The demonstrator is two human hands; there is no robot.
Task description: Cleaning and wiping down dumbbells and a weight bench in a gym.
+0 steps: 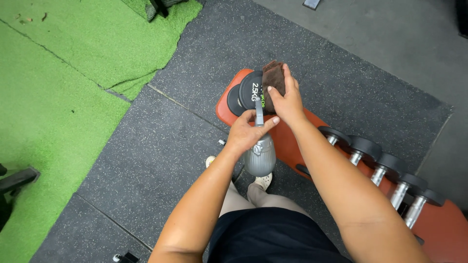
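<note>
Dumbbell (249, 92) on orange rack (292, 141), right hand (286, 100) grip pressing brown cloth (273, 75), left hand (246, 132) clasping grey spray bottle (260, 155)

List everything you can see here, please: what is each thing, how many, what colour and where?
Dumbbell: one, black, on the near end of the rack, under the cloth.
Cloth: one, brown, pressed on that dumbbell.
Spray bottle: one, grey, held over the rack edge.
Rack: one, orange-red, running to the lower right.
Other dumbbells: five, black heads with metal handles, in a row on the rack.
Rubber floor: dark, speckled, centre.
Turf: green, left.
Shoes: pale, below the bottle.
Left hand: grips the bottle.
Right hand: on the cloth.
</note>
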